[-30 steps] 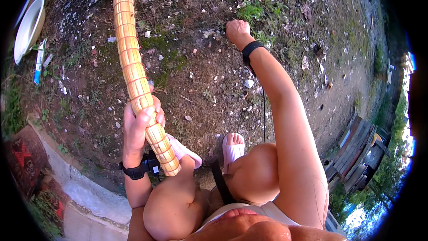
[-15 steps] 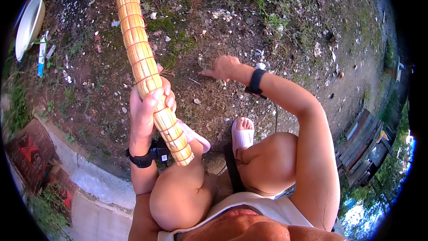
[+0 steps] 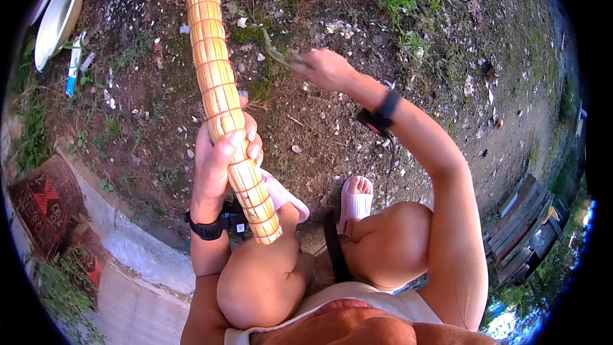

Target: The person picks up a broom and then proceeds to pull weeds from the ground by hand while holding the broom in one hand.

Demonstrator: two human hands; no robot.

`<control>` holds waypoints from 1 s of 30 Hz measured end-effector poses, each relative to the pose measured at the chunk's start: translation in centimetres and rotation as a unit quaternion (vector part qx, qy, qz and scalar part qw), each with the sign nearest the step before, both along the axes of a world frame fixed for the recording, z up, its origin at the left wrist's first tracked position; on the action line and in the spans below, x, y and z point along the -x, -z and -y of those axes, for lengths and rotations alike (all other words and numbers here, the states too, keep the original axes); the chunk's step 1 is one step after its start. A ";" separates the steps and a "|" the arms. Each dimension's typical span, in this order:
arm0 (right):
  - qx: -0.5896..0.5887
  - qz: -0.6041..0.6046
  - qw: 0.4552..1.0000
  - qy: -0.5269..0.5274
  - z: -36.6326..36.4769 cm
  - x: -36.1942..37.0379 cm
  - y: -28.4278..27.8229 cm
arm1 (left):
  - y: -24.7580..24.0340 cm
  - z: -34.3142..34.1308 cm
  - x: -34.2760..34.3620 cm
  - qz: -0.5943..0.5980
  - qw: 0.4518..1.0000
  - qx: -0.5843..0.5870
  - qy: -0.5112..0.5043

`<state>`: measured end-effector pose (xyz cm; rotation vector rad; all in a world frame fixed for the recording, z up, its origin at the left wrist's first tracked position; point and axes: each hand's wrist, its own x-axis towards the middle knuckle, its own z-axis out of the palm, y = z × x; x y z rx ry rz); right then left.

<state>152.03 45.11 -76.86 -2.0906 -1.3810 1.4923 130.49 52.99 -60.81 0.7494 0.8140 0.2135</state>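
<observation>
My left hand point(image 3: 219, 156) is wrapped round the lower part of a straw broom handle point(image 3: 214, 67), a thick bundle of pale yellow stalks bound with thin reddish rings. It slants upward out of the picture, so its far end is hidden; the near end stops above my left knee. Just right of the handle, my right hand point(image 3: 329, 70) is closed on a green weed point(image 3: 277, 53), whose leafy stem sticks out to the left and is blurred by motion. Both wrists wear black straps.
Bare soil point(image 3: 306, 121) strewn with pale chips lies before my pink slippers point(image 3: 357, 204). A white basin point(image 3: 57, 22) and a blue-and-white packet point(image 3: 75, 67) are at far left. Grass point(image 3: 408, 22) grows ahead, a concrete edge point(image 3: 131, 246) runs lower left, and boards point(image 3: 520, 217) stand right.
My right hand has risen off the ground, and the weed now shows in it. The view has shifted slightly; my left hand keeps the same hold on the broom handle.
</observation>
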 end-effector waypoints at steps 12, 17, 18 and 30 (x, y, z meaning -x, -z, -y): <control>0.071 0.044 0.993 -0.086 -4.1 5.0 4.9 | -0.2 0.4 -0.5 -0.001 1.000 0.003 -0.020; 0.114 -0.059 0.977 -0.172 2.3 -0.4 -1.5 | -0.3 0.4 -0.6 -0.016 1.000 -0.003 -0.020; 0.133 -0.094 0.972 -0.166 4.5 -2.6 -1.7 | -0.5 0.4 -0.6 -0.014 1.000 -0.001 -0.018; 0.125 0.470 0.867 -0.111 11.0 -14.4 3.8 | -0.1 1.7 -2.6 -0.035 0.999 -0.034 -0.003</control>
